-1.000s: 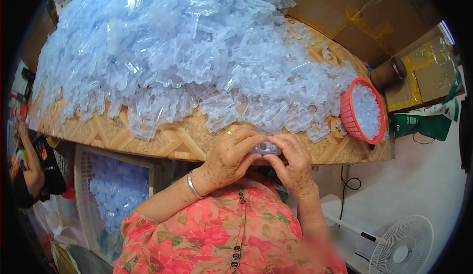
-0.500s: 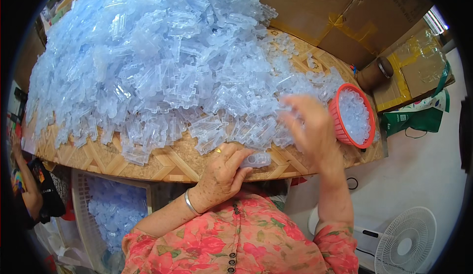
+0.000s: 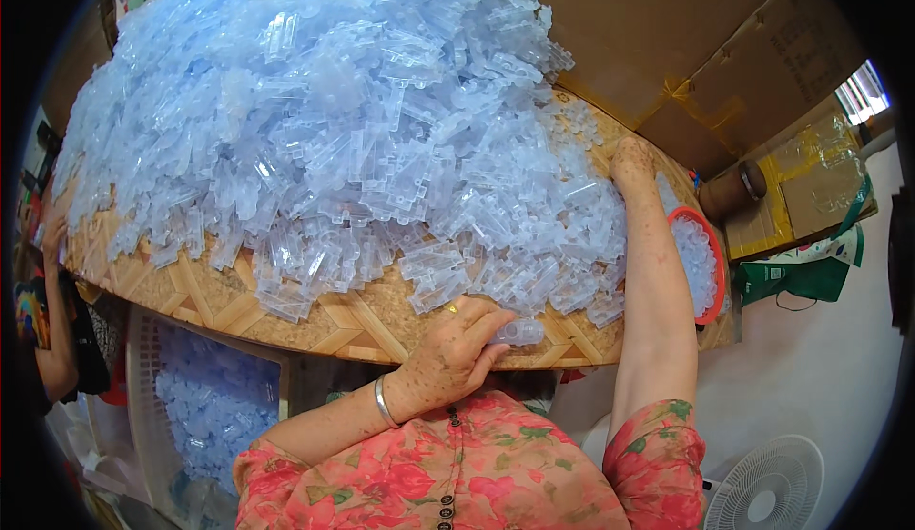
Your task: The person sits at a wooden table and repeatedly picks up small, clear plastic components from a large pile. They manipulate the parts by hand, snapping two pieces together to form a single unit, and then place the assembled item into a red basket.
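A clear, oblong plastic piece (image 3: 519, 332) with rounded features is pinched in my left hand (image 3: 456, 347) at the table's near edge. My right arm stretches far across the table, and my right hand (image 3: 633, 160) is down by small loose clear pieces (image 3: 576, 118) to the right of the big heap. Its fingers are hidden behind the back of the hand. A large heap of clear flat plastic pieces (image 3: 324, 139) covers most of the table. The red plastic basket (image 3: 713, 315), full of small clear parts, stands right of my forearm, partly hidden by it.
The patterned wooden table (image 3: 205, 292) has a curved near edge. Cardboard boxes (image 3: 696, 34), a brown cylinder (image 3: 732, 192) and a green bag (image 3: 801, 277) are on the right. Below stand a crate (image 3: 145, 377) of clear pieces and a white fan (image 3: 772, 492). Another person's arm (image 3: 55, 311) shows at left.
My right hand has moved away from me, from above the near right part of the heap to its far right side. My left hand keeps its hold on the plastic piece. The view has shifted slightly.
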A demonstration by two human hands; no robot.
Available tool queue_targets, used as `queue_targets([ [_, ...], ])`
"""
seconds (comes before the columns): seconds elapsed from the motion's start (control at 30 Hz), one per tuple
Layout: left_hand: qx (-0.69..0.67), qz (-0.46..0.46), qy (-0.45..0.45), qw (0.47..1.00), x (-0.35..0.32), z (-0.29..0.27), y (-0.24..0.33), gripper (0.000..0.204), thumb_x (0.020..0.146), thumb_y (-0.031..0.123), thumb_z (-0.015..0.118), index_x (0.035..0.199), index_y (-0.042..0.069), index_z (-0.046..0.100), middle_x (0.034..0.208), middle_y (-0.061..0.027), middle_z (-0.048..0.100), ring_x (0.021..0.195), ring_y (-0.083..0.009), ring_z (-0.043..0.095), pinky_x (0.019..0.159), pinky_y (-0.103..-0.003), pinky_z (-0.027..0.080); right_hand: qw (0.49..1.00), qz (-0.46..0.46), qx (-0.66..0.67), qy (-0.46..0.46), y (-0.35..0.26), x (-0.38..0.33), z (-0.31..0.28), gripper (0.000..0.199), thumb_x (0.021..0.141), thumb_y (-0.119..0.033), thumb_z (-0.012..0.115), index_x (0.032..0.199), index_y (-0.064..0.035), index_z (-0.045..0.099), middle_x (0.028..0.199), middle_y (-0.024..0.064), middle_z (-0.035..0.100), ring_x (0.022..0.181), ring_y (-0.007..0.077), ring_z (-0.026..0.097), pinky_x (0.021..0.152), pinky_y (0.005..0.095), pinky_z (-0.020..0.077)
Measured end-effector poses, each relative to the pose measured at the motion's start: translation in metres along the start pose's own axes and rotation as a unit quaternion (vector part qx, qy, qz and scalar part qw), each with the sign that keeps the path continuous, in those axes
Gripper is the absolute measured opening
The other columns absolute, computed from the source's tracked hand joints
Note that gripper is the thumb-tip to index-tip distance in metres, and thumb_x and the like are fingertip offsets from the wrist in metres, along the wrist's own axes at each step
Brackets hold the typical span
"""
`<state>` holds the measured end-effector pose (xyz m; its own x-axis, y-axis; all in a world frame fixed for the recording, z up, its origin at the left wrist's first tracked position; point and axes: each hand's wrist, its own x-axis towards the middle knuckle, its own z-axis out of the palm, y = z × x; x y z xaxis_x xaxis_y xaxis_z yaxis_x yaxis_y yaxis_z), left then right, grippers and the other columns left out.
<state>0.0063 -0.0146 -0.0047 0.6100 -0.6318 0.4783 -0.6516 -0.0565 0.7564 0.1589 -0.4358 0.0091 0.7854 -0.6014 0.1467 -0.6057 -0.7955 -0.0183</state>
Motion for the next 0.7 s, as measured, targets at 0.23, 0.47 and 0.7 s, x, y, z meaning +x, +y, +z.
queue_targets([
  [0.23, 0.008, -0.003, 0.004, 1.000, 0.000, 0.000, 0.001, 0.045, 0.078, 0.004, 0.078, 0.120, 0.001, 0.064, 0.110, -0.0163, 0.065, 0.098, -0.0354, 0.062, 0.084, -0.043, 0.052, 0.992, -0.083, 0.094, -0.012, -0.005, -0.026, -0.017, 0.032, 0.094, -0.009, 0.060, 0.124, -0.0086, 0.073, 0.120, 0.0219, 0.071, 0.115, 0.0399, 0.066, 0.099, 0.0476, 0.0533],
  [0.47, 0.011, 0.011, 0.022, 1.000, 0.001, 0.004, 0.002, 0.043, 0.078, 0.003, 0.077, 0.120, 0.003, 0.064, 0.110, -0.0152, 0.066, 0.095, -0.0348, 0.062, 0.082, -0.042, 0.051, 0.900, -0.098, 0.424, -0.004, -0.014, -0.079, -0.070, 0.040, 0.086, -0.009, 0.075, 0.126, -0.0065, 0.072, 0.107, 0.0081, 0.070, 0.099, 0.0153, 0.066, 0.087, 0.0285, 0.0534],
  [0.7, 0.011, -0.005, 0.025, 1.000, -0.003, 0.005, 0.001, 0.042, 0.078, 0.003, 0.077, 0.119, 0.002, 0.064, 0.111, -0.0151, 0.066, 0.092, -0.0344, 0.062, 0.080, -0.042, 0.051, 0.759, -0.198, 0.617, -0.063, -0.060, -0.273, -0.095, 0.033, 0.087, 0.003, 0.073, 0.120, -0.0022, 0.072, 0.111, 0.0023, 0.065, 0.097, 0.0104, 0.062, 0.082, 0.0238, 0.0533],
])
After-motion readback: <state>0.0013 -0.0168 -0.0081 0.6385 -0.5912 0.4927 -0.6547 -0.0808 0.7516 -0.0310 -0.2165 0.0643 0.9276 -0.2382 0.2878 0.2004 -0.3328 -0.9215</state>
